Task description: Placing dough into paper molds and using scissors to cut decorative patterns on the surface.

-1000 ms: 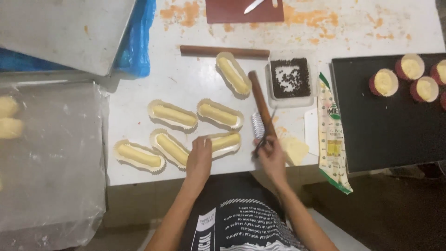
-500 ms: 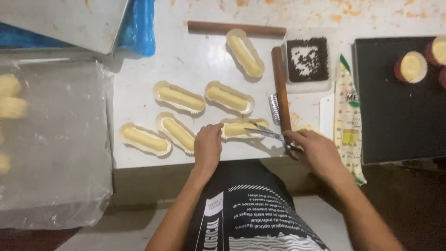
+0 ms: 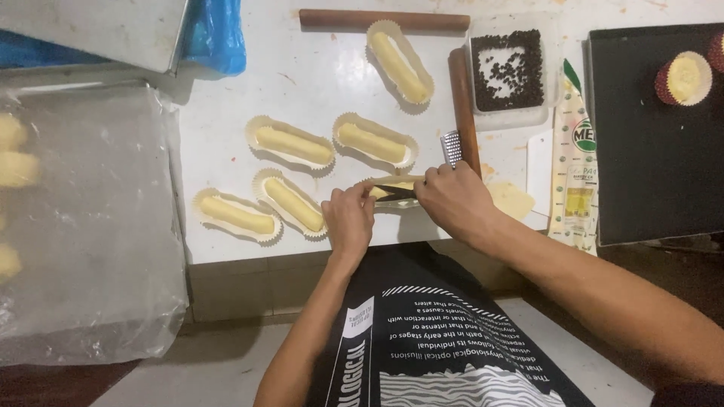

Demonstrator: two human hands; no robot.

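Seen from above, a white work table (image 3: pixel 317 90) runs across the scene. At the far left a sheet of clear plastic (image 3: pixel 98 226) covers a tray of pale dough pieces (image 3: pixel 16 169), and a blue plastic bag (image 3: pixel 215 38) lies near the table's top edge.

Further right, elongated dough rolls sit in oval paper cases on the table: one at the lower left (image 3: pixel 235 215), one just beside it (image 3: pixel 292 203), two side by side above them (image 3: pixel 292 145) (image 3: pixel 375 142), and one set apart near the top (image 3: pixel 400 59).

At the table's near edge, the person's left hand (image 3: pixel 348 218) is closed in a pinch on the left end of another paper case with dough (image 3: pixel 394 186). The right hand (image 3: pixel 455 200) grips a small dark blade (image 3: pixel 396 194) laid across that dough, fingers curled around it. The case is mostly hidden by the two hands.

Behind the right hand lie a wooden rolling pin (image 3: pixel 461 105) and a small metal grater (image 3: pixel 451 147). A second wooden stick (image 3: pixel 383 19) lies along the top. To the right come a tray of chocolate chips (image 3: pixel 509 71), a printed packet (image 3: pixel 577 177), and a black baking tray (image 3: pixel 648 166) holding a round red cup with yellow filling (image 3: pixel 684 78).
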